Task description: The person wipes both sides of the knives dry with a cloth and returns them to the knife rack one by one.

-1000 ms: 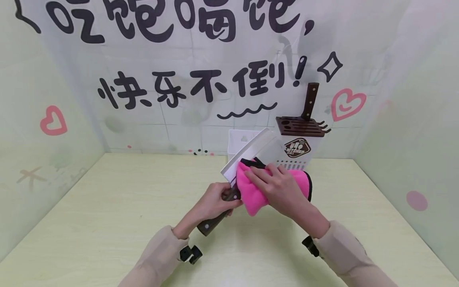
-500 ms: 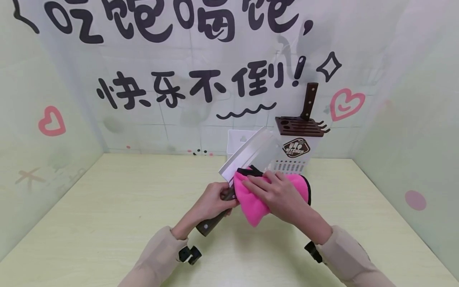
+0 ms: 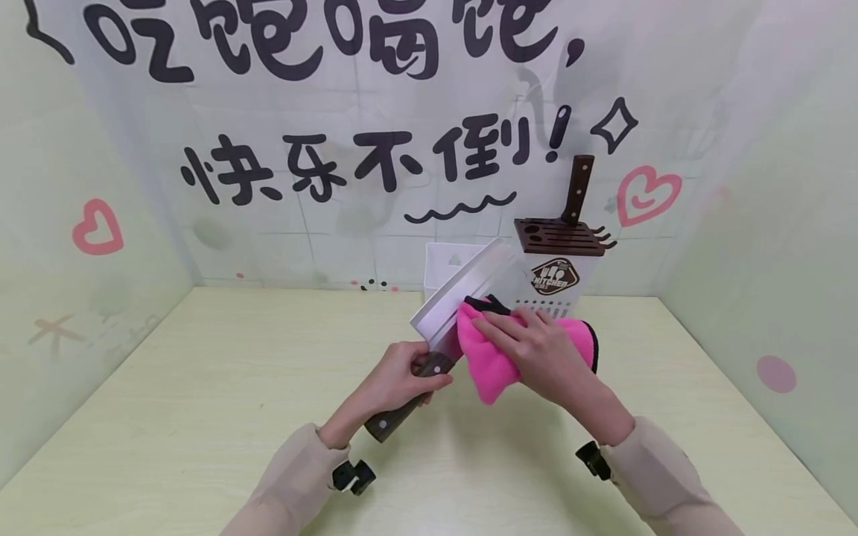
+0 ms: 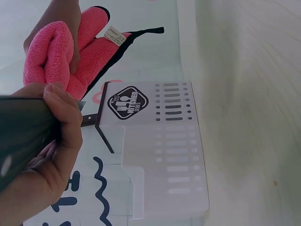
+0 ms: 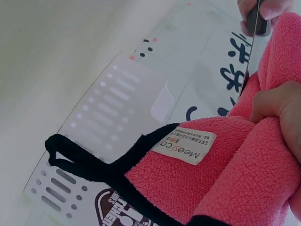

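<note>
My left hand (image 3: 402, 376) grips the dark wooden handle of a cleaver (image 3: 456, 305), its broad blade tilted up and to the right above the table. A pink cloth (image 3: 489, 365) with black edging lies bunched in my right hand (image 3: 536, 346), whose fingers press it to the blade near the handle. Seen from the left wrist, the cleaver's handle (image 4: 23, 132) fills the near side, with fingers curled round it. The right wrist view shows the cloth's white label (image 5: 186, 145) and the thumb curled into the folds; the blade appears edge-on there.
Behind the blade, against the back wall, stands a white slotted knife holder (image 3: 553, 286) with a brown top. Another dark-handled knife (image 3: 579, 190) sticks up from it. A light wooden table (image 3: 268, 387) lies below, with patterned walls at the back and sides.
The right hand and cloth first slid down the blade toward the handle, then moved back up and to the right, baring more of the blade's base. The left hand stays nearly still.
</note>
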Tool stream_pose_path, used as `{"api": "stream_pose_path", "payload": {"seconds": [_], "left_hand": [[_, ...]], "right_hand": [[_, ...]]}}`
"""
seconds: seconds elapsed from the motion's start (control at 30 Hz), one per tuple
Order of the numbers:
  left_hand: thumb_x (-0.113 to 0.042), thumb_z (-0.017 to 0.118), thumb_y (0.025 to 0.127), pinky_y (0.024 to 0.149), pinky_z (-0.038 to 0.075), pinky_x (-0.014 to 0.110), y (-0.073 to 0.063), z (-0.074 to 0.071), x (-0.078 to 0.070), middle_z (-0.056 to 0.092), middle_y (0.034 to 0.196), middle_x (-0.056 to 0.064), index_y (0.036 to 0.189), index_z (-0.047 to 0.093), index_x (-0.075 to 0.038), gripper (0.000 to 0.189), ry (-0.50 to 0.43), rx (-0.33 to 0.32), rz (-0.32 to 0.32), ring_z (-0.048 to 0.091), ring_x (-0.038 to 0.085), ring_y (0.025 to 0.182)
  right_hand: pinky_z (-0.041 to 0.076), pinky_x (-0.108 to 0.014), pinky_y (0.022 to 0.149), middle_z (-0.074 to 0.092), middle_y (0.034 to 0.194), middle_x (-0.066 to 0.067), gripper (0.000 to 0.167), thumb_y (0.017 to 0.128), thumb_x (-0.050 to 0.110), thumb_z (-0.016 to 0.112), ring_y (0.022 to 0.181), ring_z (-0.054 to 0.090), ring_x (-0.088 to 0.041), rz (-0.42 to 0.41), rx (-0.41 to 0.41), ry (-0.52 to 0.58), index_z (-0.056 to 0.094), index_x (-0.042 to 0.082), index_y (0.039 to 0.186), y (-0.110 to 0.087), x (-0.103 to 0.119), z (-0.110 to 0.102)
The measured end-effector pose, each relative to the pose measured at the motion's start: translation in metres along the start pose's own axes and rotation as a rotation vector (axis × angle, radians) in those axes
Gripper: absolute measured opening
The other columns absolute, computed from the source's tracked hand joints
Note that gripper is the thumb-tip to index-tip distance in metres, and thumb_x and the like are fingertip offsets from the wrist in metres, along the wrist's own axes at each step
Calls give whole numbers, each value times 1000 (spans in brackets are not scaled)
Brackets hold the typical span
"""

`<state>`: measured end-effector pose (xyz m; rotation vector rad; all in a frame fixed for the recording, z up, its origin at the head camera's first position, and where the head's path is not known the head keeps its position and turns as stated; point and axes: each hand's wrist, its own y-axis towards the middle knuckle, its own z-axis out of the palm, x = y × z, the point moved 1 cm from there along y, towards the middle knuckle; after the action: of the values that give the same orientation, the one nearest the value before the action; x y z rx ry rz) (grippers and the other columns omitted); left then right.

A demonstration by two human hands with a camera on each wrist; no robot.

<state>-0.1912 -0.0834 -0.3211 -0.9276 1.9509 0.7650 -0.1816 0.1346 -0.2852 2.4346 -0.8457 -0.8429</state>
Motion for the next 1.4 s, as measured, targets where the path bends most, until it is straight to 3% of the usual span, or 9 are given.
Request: {"api": "stream_pose_path", "payload": {"seconds": [0.33,0.67,0.9,1.23,1.4], "left_hand": [[-13,65,80,42,41,22,-4,-1,-3,54,51,1,75,51,0,20,11,6,9,50,8,41],[-12,65,80,42,41,22,-3,-2,0,53,52,1,79,54,1,17,6,18,21,49,9,42],[-12,65,80,42,41,22,-4,-4,3,53,51,1,78,53,2,18,-1,32,29,49,9,41],[-13,65,80,42,43,23,-8,-8,6,54,53,2,79,54,3,20,-14,45,-11,50,11,43],[-14,65,81,43,44,25,-9,-11,5,55,56,3,81,54,3,20,-26,26,-45,50,12,44]], "right_hand": [[48,-41,65,61,109,-11,75,51,14,86,84,52,-31,109,-15,21,57,7,119,-6,-20,2],[47,-41,63,61,107,-13,76,49,9,86,81,52,-32,219,-41,41,56,5,119,-12,-41,6],[47,-41,63,61,106,-15,72,51,4,83,80,52,-33,270,-24,47,56,4,118,-16,-51,9],[45,-42,60,60,106,-17,71,52,1,82,78,50,-33,337,0,43,56,2,117,-25,-59,9],[46,-42,60,60,104,-17,73,53,1,80,78,51,-32,362,70,38,53,3,120,-32,-58,10]]}}
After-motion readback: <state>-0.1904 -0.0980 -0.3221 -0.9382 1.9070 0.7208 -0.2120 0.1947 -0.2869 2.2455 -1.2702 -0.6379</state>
